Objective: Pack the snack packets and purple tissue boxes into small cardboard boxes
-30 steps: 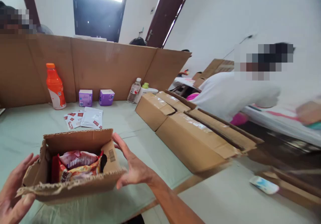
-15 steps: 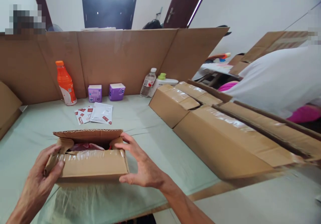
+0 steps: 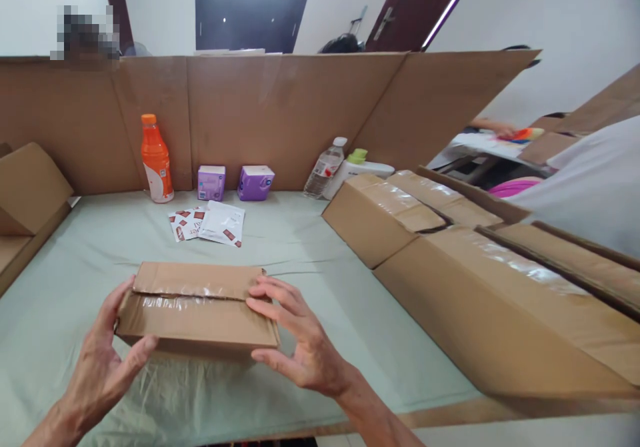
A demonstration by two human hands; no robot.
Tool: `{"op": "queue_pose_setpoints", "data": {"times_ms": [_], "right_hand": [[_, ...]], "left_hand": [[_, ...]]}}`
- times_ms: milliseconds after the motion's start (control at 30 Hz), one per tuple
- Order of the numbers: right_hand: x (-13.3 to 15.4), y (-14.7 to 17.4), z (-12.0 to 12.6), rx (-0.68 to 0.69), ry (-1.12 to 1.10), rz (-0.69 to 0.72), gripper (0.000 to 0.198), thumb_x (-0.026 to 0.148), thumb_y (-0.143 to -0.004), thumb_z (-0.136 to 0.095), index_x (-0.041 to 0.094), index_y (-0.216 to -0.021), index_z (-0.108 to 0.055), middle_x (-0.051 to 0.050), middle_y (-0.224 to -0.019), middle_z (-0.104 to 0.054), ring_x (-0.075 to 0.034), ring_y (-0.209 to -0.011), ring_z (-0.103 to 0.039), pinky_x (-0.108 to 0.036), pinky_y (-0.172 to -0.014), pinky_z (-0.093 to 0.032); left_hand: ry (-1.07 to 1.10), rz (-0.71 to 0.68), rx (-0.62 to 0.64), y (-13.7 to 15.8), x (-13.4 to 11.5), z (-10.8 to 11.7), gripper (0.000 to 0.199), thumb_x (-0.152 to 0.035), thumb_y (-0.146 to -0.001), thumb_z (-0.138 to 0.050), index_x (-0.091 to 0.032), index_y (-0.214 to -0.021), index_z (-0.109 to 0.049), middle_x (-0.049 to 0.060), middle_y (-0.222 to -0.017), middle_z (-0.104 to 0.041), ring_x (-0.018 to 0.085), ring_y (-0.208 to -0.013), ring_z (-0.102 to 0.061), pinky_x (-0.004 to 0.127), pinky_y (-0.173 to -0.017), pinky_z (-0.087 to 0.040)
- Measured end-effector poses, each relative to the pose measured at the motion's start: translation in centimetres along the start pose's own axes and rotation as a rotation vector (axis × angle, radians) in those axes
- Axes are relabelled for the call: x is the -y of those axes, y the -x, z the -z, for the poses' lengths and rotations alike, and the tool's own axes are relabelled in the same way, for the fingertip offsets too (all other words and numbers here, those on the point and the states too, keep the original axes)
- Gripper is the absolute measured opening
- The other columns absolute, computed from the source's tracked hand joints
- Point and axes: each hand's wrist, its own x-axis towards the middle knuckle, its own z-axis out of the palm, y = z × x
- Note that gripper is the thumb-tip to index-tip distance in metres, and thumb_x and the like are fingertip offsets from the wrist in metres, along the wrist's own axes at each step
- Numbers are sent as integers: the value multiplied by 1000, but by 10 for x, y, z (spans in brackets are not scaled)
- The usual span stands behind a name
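Observation:
A cardboard box [image 3: 200,323] lies before me with both top flaps down, meeting at a taped seam. My left hand [image 3: 107,350] holds its left end, with the fingers along the side and the thumb over the front top edge. On the right end is my right hand [image 3: 295,333]; its fingers press on the top flaps near the seam and its thumb is at the front corner. With the flaps down, the contents are hidden. Beyond the box are white sachets [image 3: 221,223] with brown-red marks.
An orange bottle [image 3: 157,163], two purple tissue packs [image 3: 256,184], a clear bottle [image 3: 325,170] and a white bottle with a green cap [image 3: 359,167] line the cardboard partition [image 3: 280,113]. Large cartons [image 3: 450,300] stand on the right, an open box [image 3: 35,193] on the left. People are beyond.
The raised back flap has folded down over the opening, covering the reddish contents. My right fingers have moved onto the top. The view has turned a little left.

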Motion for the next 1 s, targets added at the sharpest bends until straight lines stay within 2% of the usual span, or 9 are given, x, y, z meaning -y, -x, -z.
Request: {"op": "queue_pose_setpoints", "data": {"times_ms": [100,200,333,400,500,633,767,900,1000], "right_hand": [[-1,6,-5,35,89,-21,55,53,-94,-71,23,-139,-63,-19,-157,-50,-42,-155,-34,-65,-119,-41],[-5,7,-7,58,64,-47,60,58,-93,-70,23,-140,-60,-20,-167,-38,-43,-160,-24,-67,-120,-38],[-7,2,2,70,-40,-86,77,71,-95,-61,25,-155,-46,-20,-166,-40,-41,-158,-30,-64,-123,-37],[-5,-1,9,73,-85,-132,76,70,-100,-52,27,-161,-37,-19,-166,-41,-38,-157,-35,-58,-123,-40],[-1,-5,18,68,-90,-144,76,68,-102,-51,31,-165,-30,-16,-171,-34,-35,-157,-35,-55,-122,-42],[3,-11,17,41,-97,-143,98,79,-93,-55,31,-170,-17,-16,-175,-24,-40,-158,-32,-60,-123,-39],[0,-13,10,-109,-175,-227,86,73,-99,-51,30,-168,-23,-16,-170,-35,-38,-153,-41,-58,-118,-45],[4,-13,8,-258,-180,-245,60,52,-105,-54,26,-158,-44,-16,-155,-55,-35,-141,-55,-53,-110,-53],[17,-18,11,-224,-81,-193,51,39,-101,-64,24,-149,-56,-14,-133,-70,-33,-125,-66,-52,-104,-57]], "left_hand": [[-96,-218,-7,11,4,4,54,-39,-103,-58,-35,-154,-43,11,-168,-38,38,-148,-49,56,-116,-51],[-168,-287,2,14,9,8,51,-28,-104,-55,-38,-154,-46,9,-167,-41,35,-144,-54,50,-111,-56],[-173,-231,-8,13,9,11,52,-35,-105,-54,-35,-156,-42,10,-156,-56,33,-136,-62,48,-109,-59],[-177,-160,-43,13,6,11,57,-41,-105,-54,-32,-158,-37,12,-150,-62,35,-130,-66,51,-104,-61],[-172,-99,-63,16,2,9,59,-45,-104,-54,-29,-158,-35,15,-148,-63,37,-128,-67,54,-100,-63],[-83,-64,-63,23,5,5,62,-41,-104,-57,-29,-159,-33,16,-153,-58,35,-135,-63,52,-108,-58],[93,73,-93,24,4,8,60,-47,-103,-58,-29,-158,-38,15,-152,-59,33,-134,-63,50,-110,-57],[305,186,-75,13,-6,16,39,-49,-102,-62,-26,-134,-63,10,-131,-72,28,-114,-73,41,-101,-62],[407,162,-57,5,-13,19,31,-47,-99,-67,-23,-118,-72,9,-125,-74,25,-107,-73,36,-96,-62]]}}
